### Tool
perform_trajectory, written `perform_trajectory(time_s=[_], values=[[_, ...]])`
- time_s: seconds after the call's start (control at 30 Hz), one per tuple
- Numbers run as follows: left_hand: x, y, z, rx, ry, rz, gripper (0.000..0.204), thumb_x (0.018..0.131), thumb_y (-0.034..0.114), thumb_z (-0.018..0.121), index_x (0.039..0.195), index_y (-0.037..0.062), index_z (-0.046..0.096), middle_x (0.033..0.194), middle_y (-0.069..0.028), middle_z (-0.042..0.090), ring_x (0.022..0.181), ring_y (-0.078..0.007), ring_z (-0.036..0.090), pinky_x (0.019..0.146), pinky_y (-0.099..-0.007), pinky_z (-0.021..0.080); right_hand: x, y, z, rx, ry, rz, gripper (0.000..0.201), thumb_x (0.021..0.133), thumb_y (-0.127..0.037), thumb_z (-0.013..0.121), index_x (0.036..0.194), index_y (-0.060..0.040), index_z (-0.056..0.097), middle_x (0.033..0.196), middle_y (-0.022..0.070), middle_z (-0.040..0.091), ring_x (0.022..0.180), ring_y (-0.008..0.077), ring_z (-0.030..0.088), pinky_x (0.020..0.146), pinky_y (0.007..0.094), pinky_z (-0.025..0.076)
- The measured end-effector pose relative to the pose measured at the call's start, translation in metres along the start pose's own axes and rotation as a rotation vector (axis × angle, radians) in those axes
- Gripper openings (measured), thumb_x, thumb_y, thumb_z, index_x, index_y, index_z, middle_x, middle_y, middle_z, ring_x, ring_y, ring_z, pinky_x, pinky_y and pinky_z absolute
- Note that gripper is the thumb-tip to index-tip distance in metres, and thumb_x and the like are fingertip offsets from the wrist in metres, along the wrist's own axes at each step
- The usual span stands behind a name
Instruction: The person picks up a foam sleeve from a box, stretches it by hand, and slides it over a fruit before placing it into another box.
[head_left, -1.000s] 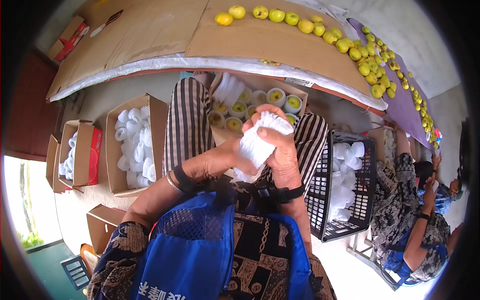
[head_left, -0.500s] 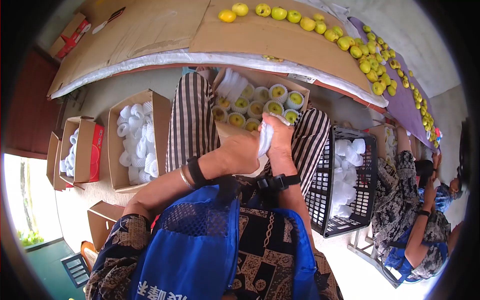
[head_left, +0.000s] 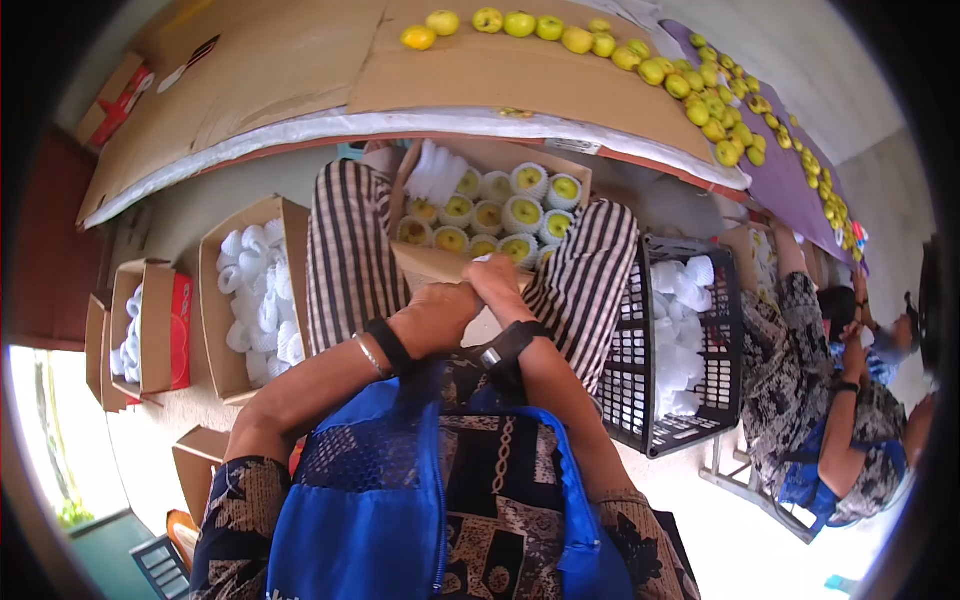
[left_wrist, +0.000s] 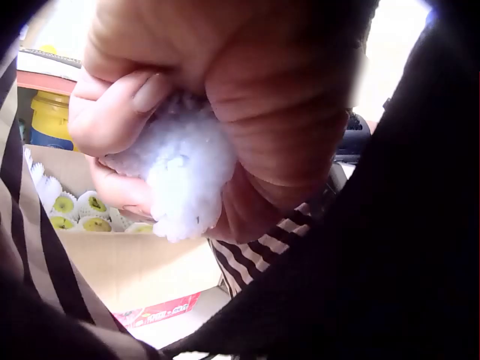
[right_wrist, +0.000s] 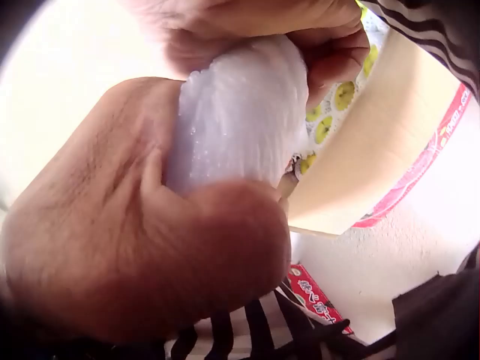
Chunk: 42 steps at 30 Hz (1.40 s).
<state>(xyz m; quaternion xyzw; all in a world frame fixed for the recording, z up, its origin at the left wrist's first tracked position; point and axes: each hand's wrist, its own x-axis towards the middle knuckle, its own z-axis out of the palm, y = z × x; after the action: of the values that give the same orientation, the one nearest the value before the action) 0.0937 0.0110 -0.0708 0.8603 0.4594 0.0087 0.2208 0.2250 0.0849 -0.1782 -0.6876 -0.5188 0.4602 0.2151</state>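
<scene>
Both hands are together above the lap, in front of an open carton [head_left: 428,264]. My left hand [head_left: 440,312] has its fingers curled round a bunched white foam net [left_wrist: 187,172]. From the other side my right hand [head_left: 496,284] grips the same net, thumb across it in the right wrist view. Only a small white bit of it shows in the head view; the hands hide the rest. Inside the carton, green-yellow fruits [head_left: 521,214] sit in white foam nets, with long stacked nets [head_left: 437,172] in its far left corner.
A box of loose foam nets [head_left: 208,290] stands left of the knees, a black crate [head_left: 722,385] of them right. Beyond runs a cardboard-covered table [head_left: 280,70] with a row of fruits [head_left: 577,40]. Another person [head_left: 845,460] sits at far right.
The foam net was spread broadly between the hands a second ago; now it is mostly hidden in them. The hands have drawn closer together, and the head view has shifted slightly.
</scene>
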Motion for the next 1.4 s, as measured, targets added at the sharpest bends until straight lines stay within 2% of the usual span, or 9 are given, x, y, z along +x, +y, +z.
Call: perform_trajectory(time_s=[0.17, 0.2, 0.43, 0.6, 0.7, 0.93, 1.0, 1.17, 1.4], values=[[0.017, -0.025, 0.031, -0.467, 0.063, -0.292, 0.038, 0.067, 0.017, 0.069, 0.1, -0.0014, 0.062, 0.082, -0.0219, 0.067, 0.081, -0.0348, 0.068, 0.071, -0.0424, 0.054, 0.004, -0.021, -0.008, 0.489, -0.124, 0.073, 0.026, 0.066, -0.016, 0.076, 0.079, 0.0049, 0.068, 0.077, 0.0125, 0.068, 0.066, 0.0222, 0.062, 0.064, 0.0359, 0.049], [0.018, -0.036, 0.035, -0.928, 0.022, -0.34, 0.044, 0.067, 0.016, 0.069, 0.106, -0.0002, 0.057, 0.083, -0.0106, 0.064, 0.071, -0.0208, 0.063, 0.06, -0.035, 0.051, -0.002, -0.038, -0.019, 0.5, -0.185, 0.067, 0.026, 0.069, -0.017, 0.078, 0.084, 0.0013, 0.07, 0.08, 0.0096, 0.069, 0.066, 0.0236, 0.063, 0.065, 0.0353, 0.051], [-0.002, -0.032, -0.025, -1.375, 0.415, -0.441, 0.049, 0.064, 0.013, 0.069, 0.111, 0.0037, 0.059, 0.085, -0.0002, 0.06, 0.068, -0.0097, 0.053, 0.056, -0.0245, 0.041, -0.038, -0.083, -0.059, 1.05, -0.56, 0.068, 0.083, 0.073, -0.035, 0.084, 0.135, 0.0, 0.042, 0.122, 0.0115, 0.059, 0.114, 0.022, 0.056, 0.094, 0.0349, 0.044], [0.024, -0.042, 0.008, -0.346, 0.326, -0.238, 0.07, 0.067, 0.023, 0.078, 0.123, -0.0058, 0.048, 0.115, -0.028, 0.059, 0.106, -0.0426, 0.061, 0.09, -0.0444, 0.05, -0.07, -0.078, -0.04, 0.713, -0.361, -0.14, 0.073, 0.073, -0.03, 0.083, 0.129, -0.0004, 0.048, 0.117, 0.0091, 0.061, 0.108, 0.0209, 0.058, 0.091, 0.0356, 0.045], [0.012, -0.015, -0.015, -0.371, 0.073, -0.397, 0.084, 0.066, 0.034, 0.081, 0.129, -0.0069, 0.042, 0.122, -0.0286, 0.054, 0.112, -0.0416, 0.057, 0.094, -0.0437, 0.048, -0.053, -0.059, -0.026, 0.854, -0.273, -0.074, 0.056, 0.073, -0.02, 0.08, 0.119, 0.0001, 0.057, 0.106, 0.0073, 0.064, 0.096, 0.0192, 0.061, 0.084, 0.0344, 0.047], [-0.009, -0.025, -0.04, -0.208, 0.343, -0.209, 0.06, 0.072, 0.035, 0.08, 0.111, -0.0042, 0.057, 0.095, -0.0119, 0.065, 0.088, -0.0339, 0.067, 0.078, -0.0403, 0.053, -0.015, -0.013, -0.024, 0.883, -0.334, 0.074, 0.036, 0.073, -0.013, 0.071, 0.106, -0.0011, 0.063, 0.091, 0.0046, 0.064, 0.08, 0.0166, 0.061, 0.071, 0.0315, 0.048], [-0.036, 0.003, -0.103, -1.087, 0.263, -0.16, 0.03, 0.081, 0.023, 0.074, 0.093, -0.0033, 0.064, 0.084, -0.0089, 0.065, 0.079, -0.0236, 0.068, 0.07, -0.0332, 0.053, -0.022, -0.01, -0.033, 0.787, -0.378, 0.058, 0.035, 0.073, -0.014, 0.07, 0.104, -0.0005, 0.063, 0.089, 0.0049, 0.064, 0.078, 0.0162, 0.06, 0.069, 0.0309, 0.048], [-0.081, 0.052, -0.165, -1.716, 0.47, 0.754, 0.011, 0.085, 0.009, 0.066, 0.079, 0.0002, 0.063, 0.073, -0.0102, 0.064, 0.055, -0.0167, 0.062, 0.043, -0.0307, 0.051, -0.014, -0.001, -0.022, 0.738, -0.328, 0.079, 0.039, 0.072, -0.014, 0.072, 0.107, 0.0011, 0.062, 0.091, 0.0065, 0.064, 0.078, 0.0176, 0.061, 0.07, 0.0322, 0.048], [-0.088, 0.068, -0.176, -2.04, 0.51, 0.772, 0.008, 0.082, 0.003, 0.066, 0.076, -0.0022, 0.063, 0.074, -0.0141, 0.065, 0.054, -0.0177, 0.062, 0.044, -0.0281, 0.052, 0.003, -0.008, -0.047, 0.64, -0.182, 0.031, 0.046, 0.071, -0.016, 0.075, 0.111, 0.0027, 0.062, 0.095, 0.0083, 0.066, 0.08, 0.0193, 0.063, 0.072, 0.0332, 0.05]])
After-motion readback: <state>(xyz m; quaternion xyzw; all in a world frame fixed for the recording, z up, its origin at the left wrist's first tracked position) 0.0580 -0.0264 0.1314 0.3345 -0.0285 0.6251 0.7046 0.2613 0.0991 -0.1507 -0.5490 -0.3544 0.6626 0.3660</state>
